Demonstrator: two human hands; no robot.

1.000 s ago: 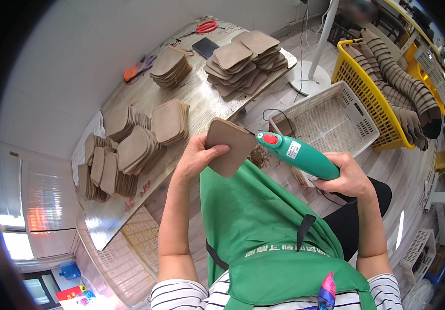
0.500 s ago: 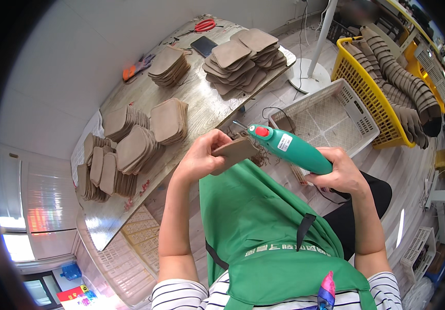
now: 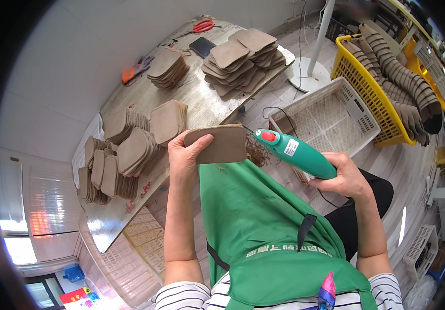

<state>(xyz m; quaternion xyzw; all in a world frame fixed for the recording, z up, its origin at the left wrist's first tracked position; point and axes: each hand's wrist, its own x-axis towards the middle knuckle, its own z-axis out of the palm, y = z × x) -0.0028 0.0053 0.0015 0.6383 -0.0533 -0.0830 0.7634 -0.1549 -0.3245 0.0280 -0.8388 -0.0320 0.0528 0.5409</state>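
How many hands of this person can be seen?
2: the left hand, holding the brown piece, and the right hand, around the green tool. Both are partly hidden.

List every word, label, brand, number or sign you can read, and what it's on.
Green tool: white label, print too small to read.
Apron: pale lettering, too distorted to read surely.
Red panel, lower left: marks too blurred to read.

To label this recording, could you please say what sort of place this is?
Probably a workshop: stacked brown pads on a table, a yellow plastic basket of brown pieces, and a green handheld tool in the right hand.
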